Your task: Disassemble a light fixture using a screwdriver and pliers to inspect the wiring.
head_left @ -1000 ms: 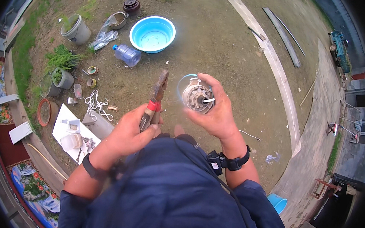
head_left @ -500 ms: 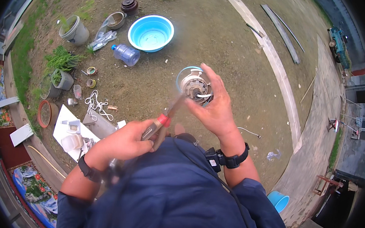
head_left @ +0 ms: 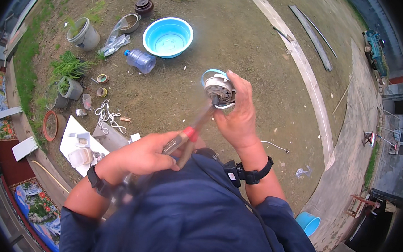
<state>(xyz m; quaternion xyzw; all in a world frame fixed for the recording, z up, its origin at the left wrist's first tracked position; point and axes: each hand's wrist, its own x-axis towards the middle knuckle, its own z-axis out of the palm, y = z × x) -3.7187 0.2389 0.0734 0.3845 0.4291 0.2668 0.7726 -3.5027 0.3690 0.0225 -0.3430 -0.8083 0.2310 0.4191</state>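
My left hand (head_left: 147, 154) is closed round the handles of pliers (head_left: 189, 133) with red and brown grips. Their long jaws are blurred and reach up and away from me. The tips meet or nearly meet the dark stub on a round motor-like part (head_left: 218, 85); whether they grip it cannot be made out. That part has a pale housing, a ribbed ring, a white curved piece below and a thin light-blue loop round its far side. My right hand (head_left: 240, 122) holds it from the right, fingers behind and thumb along the near edge.
A blue basin (head_left: 166, 52), a clear water jug (head_left: 141, 62) and potted plants (head_left: 71, 66) stand at the far left. Nearer lie a white cord (head_left: 108, 116) and a white board (head_left: 70, 139) with small containers. A blue bucket (head_left: 308, 223) stands at the lower right.
The round part has tipped and moved slightly right, so its side now shows more. Pliers and left hand have shifted a little up and right with it.
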